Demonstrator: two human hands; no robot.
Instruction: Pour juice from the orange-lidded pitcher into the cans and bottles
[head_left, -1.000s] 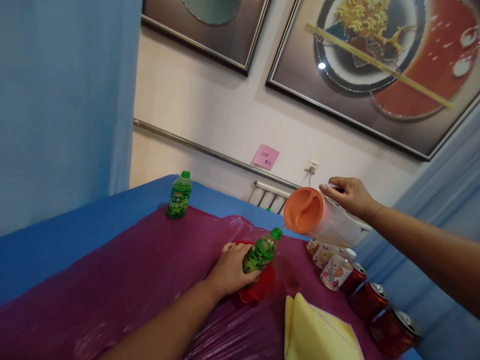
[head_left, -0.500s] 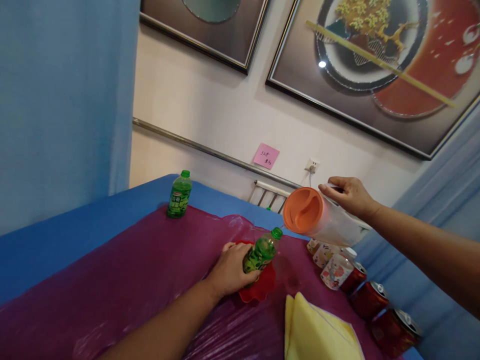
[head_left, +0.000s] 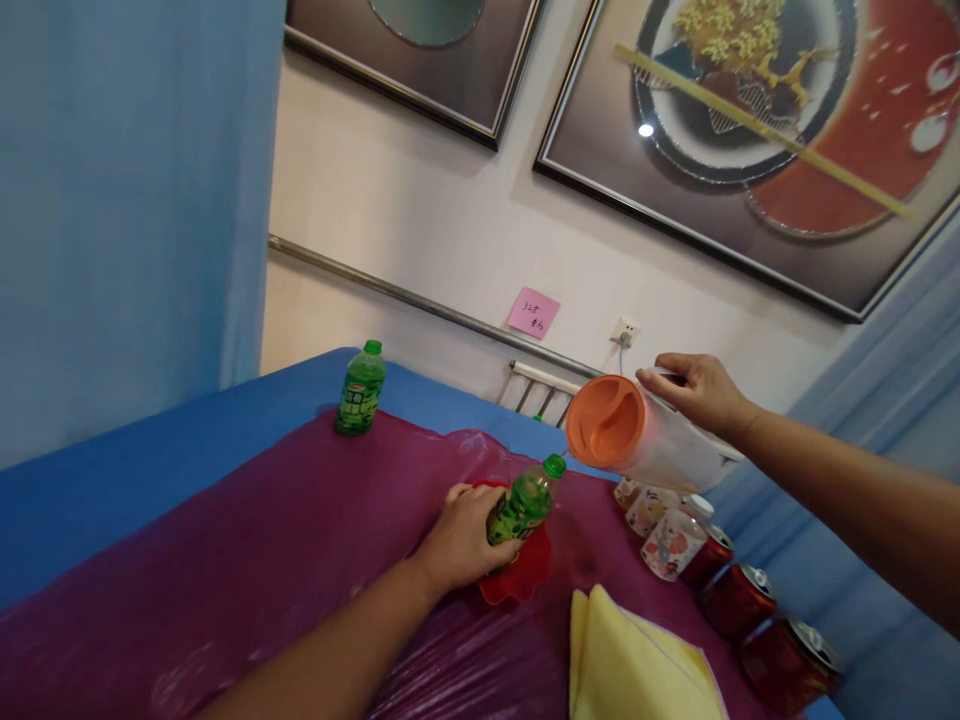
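Observation:
My left hand (head_left: 469,535) is wrapped round a green-labelled drink bottle (head_left: 525,500), which leans a little to the right over a red scalloped dish (head_left: 516,585). Up to the right, my right hand (head_left: 697,395) grips the handle of a translucent pitcher (head_left: 671,450) tipped on its side. The pitcher's orange lid (head_left: 606,420) faces left, with its lower edge just above and beside the bottle's green top. Whether liquid is flowing between them I cannot make out. A second green bottle (head_left: 361,390) stands upright at the back left.
Purple plastic sheeting (head_left: 300,530) covers much of the blue table (head_left: 67,500). A folded yellow cloth (head_left: 637,660) lies at the front. Along the right edge stand several floral-printed bottles (head_left: 675,543) and red cans (head_left: 739,600). Behind are a metal rail (head_left: 420,298) and blue curtains (head_left: 135,200).
Both hands, the bottle and the tilted pitcher keep practically the same places. The whole view has shifted very slightly.

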